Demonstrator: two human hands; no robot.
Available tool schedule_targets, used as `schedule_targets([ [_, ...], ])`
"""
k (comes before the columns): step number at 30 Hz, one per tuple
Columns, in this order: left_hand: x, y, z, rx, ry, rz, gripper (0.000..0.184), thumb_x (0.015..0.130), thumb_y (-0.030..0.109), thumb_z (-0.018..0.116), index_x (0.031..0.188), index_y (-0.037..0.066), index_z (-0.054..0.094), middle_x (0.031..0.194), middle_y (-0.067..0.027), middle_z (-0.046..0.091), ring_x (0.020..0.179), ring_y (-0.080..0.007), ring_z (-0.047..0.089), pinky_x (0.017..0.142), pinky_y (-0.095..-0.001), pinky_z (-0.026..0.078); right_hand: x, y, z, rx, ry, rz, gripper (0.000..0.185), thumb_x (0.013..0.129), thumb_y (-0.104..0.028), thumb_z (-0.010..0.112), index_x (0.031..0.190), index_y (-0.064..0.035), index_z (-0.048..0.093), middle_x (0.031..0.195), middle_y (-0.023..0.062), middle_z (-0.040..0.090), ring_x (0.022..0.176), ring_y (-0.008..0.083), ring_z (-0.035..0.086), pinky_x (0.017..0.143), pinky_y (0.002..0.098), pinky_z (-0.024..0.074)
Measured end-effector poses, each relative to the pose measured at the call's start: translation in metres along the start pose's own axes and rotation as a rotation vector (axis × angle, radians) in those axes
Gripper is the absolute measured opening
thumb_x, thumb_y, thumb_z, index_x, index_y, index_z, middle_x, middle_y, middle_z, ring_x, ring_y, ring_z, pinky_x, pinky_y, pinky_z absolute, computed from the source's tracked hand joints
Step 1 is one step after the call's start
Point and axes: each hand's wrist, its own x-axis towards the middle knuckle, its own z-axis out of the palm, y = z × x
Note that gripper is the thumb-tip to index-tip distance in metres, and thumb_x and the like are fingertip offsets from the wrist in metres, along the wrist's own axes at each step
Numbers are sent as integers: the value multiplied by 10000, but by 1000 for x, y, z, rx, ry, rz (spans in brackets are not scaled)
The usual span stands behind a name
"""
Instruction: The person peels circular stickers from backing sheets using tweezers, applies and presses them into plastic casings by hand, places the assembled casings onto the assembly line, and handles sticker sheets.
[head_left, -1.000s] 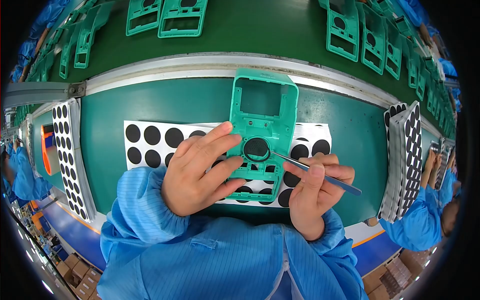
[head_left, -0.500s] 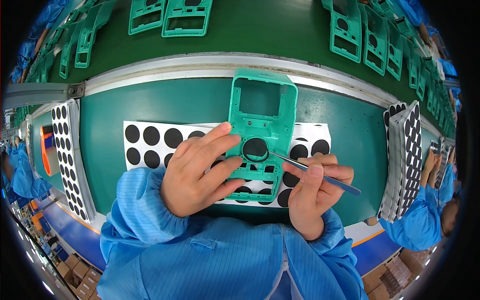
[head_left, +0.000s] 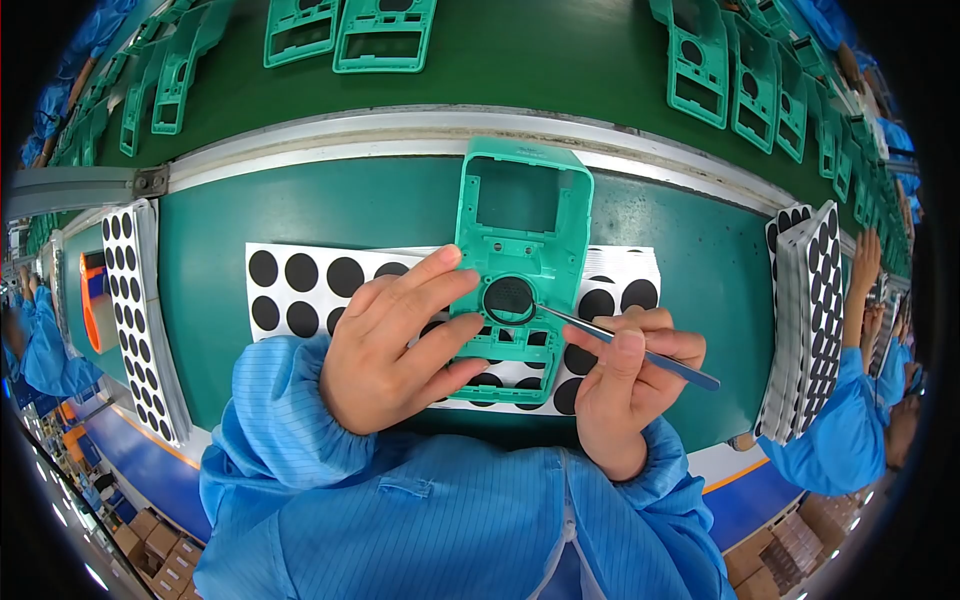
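A green plastic housing (head_left: 567, 230) lies in front of me on top of white sheets of black round stickers (head_left: 302, 272). In its round recess sits a black disc (head_left: 509, 300) with a mesh-like surface. My left hand (head_left: 385, 345) is open, its fingers spread and resting on the housing's left edge. With my right hand (head_left: 635, 375) I pinch a pair of metal tweezers (head_left: 672, 367). Their tips point left and meet the disc's right edge; whether they grip it I cannot tell.
Beyond a metal rail (head_left: 400, 128) runs a green conveyor belt (head_left: 540, 70) carrying several green housings (head_left: 385, 40). Stacks of sticker sheets stand at left (head_left: 140, 320) and right (head_left: 805, 320). An orange-and-white object (head_left: 97, 305) is at far left. Co-workers in blue sleeves (head_left: 830, 430) sit on both sides.
The housings on the belt have shifted slightly to the right. At the right, a co-worker's hand has risen toward the belt. My hands and the tweezers have barely moved.
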Motion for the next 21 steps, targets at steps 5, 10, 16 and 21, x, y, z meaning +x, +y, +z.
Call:
schedule_targets([
  [5,0,0,0,-6,6,1,393,544,160,757,892,75,594,1095,-121,507,1098,-317,464,754,-359,406,0,-1,1,-22,-5,6,194,841,-12,454,913,-10,274,811,154,486,658,139,550,597,285,556],
  [10,0,0,0,-9,9,5,398,541,158,759,894,75,593,1093,-122,508,1095,-318,467,745,-359,409,0,-1,0,-16,-3,16,190,838,-6,455,906,-8,278,818,157,488,671,138,546,593,283,558],
  [16,0,0,0,2,12,6,399,538,166,762,889,78,592,1086,-119,511,1090,-318,471,737,-358,409,1,-2,1,-16,-5,36,187,834,8,452,904,-8,279,819,160,493,659,147,553,598,280,554],
  [21,-1,-1,1,4,9,3,397,537,169,760,885,79,592,1088,-116,508,1093,-320,467,742,-362,409,1,-3,3,-32,-3,59,190,832,15,455,906,-11,283,807,155,500,638,155,566,597,261,541],
])
